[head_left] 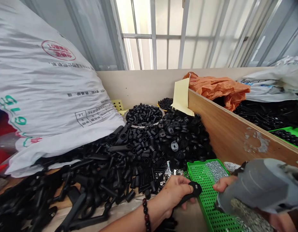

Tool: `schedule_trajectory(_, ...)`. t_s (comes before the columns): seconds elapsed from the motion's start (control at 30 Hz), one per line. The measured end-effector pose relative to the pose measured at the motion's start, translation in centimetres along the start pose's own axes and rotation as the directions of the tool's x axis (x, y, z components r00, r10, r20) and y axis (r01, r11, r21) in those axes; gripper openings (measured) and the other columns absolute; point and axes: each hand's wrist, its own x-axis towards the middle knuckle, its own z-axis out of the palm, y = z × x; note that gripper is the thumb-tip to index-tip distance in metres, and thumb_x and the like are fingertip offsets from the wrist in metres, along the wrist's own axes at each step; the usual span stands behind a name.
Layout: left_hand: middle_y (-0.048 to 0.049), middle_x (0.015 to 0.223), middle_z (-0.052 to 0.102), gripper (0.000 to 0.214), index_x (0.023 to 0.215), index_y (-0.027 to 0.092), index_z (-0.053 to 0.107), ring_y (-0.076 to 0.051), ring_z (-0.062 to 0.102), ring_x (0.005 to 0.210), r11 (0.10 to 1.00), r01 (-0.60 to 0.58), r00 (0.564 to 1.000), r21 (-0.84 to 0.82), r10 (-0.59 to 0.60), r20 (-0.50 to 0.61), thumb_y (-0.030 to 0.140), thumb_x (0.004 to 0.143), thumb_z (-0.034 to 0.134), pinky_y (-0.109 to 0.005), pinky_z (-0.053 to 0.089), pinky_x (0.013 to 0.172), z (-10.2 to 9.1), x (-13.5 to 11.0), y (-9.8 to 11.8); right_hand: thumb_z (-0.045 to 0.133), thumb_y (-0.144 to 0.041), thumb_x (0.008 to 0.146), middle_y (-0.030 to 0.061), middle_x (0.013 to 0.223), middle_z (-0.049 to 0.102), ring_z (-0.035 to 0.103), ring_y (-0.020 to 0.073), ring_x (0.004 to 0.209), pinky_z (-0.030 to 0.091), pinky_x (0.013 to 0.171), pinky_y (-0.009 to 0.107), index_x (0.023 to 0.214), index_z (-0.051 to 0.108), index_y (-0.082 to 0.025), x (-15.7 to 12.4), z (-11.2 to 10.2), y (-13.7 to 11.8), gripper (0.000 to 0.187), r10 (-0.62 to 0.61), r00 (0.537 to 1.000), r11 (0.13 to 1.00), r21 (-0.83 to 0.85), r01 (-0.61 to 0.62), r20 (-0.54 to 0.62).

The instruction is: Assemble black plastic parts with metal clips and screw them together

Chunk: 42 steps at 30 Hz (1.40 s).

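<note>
The grey tool (pixel 260 185) largely hides the right hand (pixel 225 184).

left hand (pixel 174 195) holds black part (pixel 196 189) beside green tray (pixel 207 196)

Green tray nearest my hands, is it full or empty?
Partly filled: small silvery parts sit at the far end of the green tray, but much of its perforated base shows.

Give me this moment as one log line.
left hand: holds black part | right hand: holds grey tool | green tray: small metal pieces inside
</note>
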Motion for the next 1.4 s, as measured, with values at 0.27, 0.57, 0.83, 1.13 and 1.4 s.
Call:
schedule_trajectory(0.27, -0.0014, 0.055, 0.061, 0.028, 0.076, 0.014, 0.057, -0.010, 0.048, 0.046, 0.999, 0.052, 0.999, 0.004, -0.052, 0.002, 0.031, 0.053, 0.059, -0.019, 0.030, 0.037, 0.1, 1.3, 0.0, 0.083, -0.043, 0.054, 0.0047, 0.053, 0.058, 0.053, 0.0164, 0.048, 0.041, 0.039, 0.025, 0.063, 0.062, -0.017, 5.5, 0.0, -0.9, 0.035, 0.105, 0.985, 0.981, 0.175, -0.080, -0.139)
schedule_trajectory(0.57, -0.0007, 0.058, 0.061, 0.034, 0.078, 0.014, 0.059, -0.008, 0.041, 0.043, 0.995, 0.094, 0.995, 0.015, -0.094, 0.019, 0.039, 0.056, 0.065, -0.020, 0.027, 0.038, 0.0, 1.4, -0.3, 0.086, -0.030, 0.042, -0.0031, 0.054, 0.055, 0.050, 0.0121, 0.040, 0.042, 0.039, 0.026, 0.068, 0.055, -0.018, 9.3, 3.0, 2.6, 0.041, 0.030, 0.950, 0.965, 0.257, 0.054, -0.311)
schedule_trajectory(0.83, 0.0005, 0.059, 0.061, 0.032, 0.082, 0.015, 0.060, -0.010, 0.048, 0.050, 0.995, 0.098, 0.995, 0.009, -0.098, 0.007, 0.036, 0.059, 0.064, -0.019, 0.031, 0.040, -0.1, 1.8, -0.9, 0.084, -0.027, 0.048, -0.0041, 0.054, 0.056, 0.051, 0.0117, 0.042, 0.045, 0.041, 0.026, 0.072, 0.053, -0.018, 9.8, 3.1, 4.2, 0.041, 0.003, 0.960, 0.973, 0.221, 0.062, -0.281)
schedule_trajectory(1.13, -0.0005, 0.058, 0.061, 0.029, 0.080, 0.014, 0.061, -0.010, 0.046, 0.047, 0.995, 0.094, 0.995, 0.017, -0.094, 0.017, 0.034, 0.059, 0.063, -0.020, 0.030, 0.038, 0.1, 1.7, -0.4, 0.085, -0.029, 0.046, -0.0032, 0.050, 0.056, 0.051, 0.0117, 0.041, 0.044, 0.042, 0.025, 0.066, 0.055, -0.018, 9.7, 3.1, 4.3, 0.038, 0.024, 0.950, 0.978, 0.205, 0.043, -0.312)
schedule_trajectory(1.4, 0.0001, 0.058, 0.060, 0.030, 0.081, 0.013, 0.061, -0.010, 0.047, 0.048, 0.993, 0.114, 0.993, 0.030, -0.114, 0.025, 0.034, 0.059, 0.064, -0.019, 0.030, 0.039, -0.1, 2.0, -0.5, 0.086, -0.029, 0.043, -0.0018, 0.054, 0.058, 0.052, 0.0125, 0.044, 0.044, 0.044, 0.026, 0.066, 0.057, -0.017, 9.4, 3.4, 4.0, 0.039, 0.046, 0.956, 0.975, 0.223, 0.020, -0.289)
